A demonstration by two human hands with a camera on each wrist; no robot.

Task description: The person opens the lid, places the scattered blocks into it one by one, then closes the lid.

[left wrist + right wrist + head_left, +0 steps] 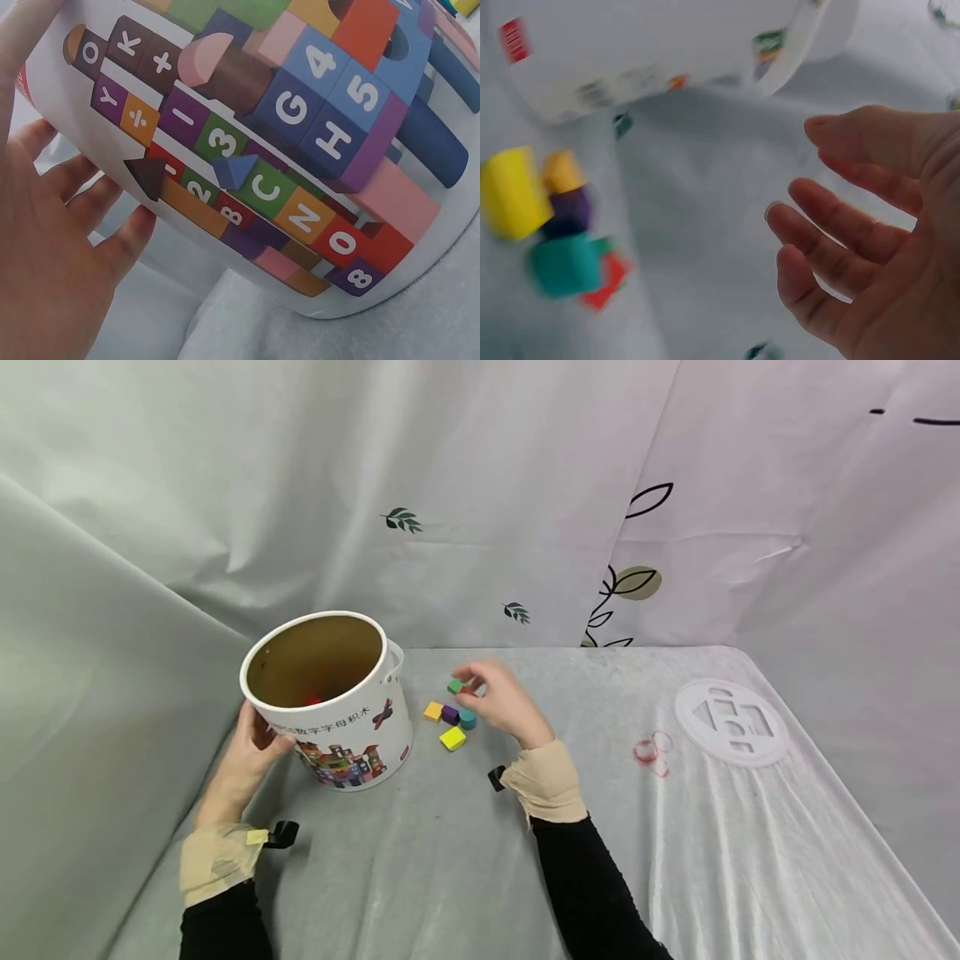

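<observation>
A white bucket [393, 739] printed with colourful toy blocks tilts towards me at the left. My left hand [242, 764] holds its left side, thumb on the printed front and fingers round the wall. Something red [312, 700] shows inside. My right hand [510, 706] hovers by a small group of blocks, fingers loosely bent and apart, with nothing between them in the right wrist view. The group holds a yellow block [452, 738], an orange block [432, 711], a purple block [450, 715], a teal cylinder [467, 719], a green block [455, 687] and a red block [609, 281].
A white round plate with shaped cut-outs [731, 747] lies on the right of the cloth-covered table [420, 877]. Reddish rings [651, 750] are seen left of it. Pale curtains [465, 468] with leaf prints enclose the back and sides. The bucket's white handle [396, 660] hangs on its right.
</observation>
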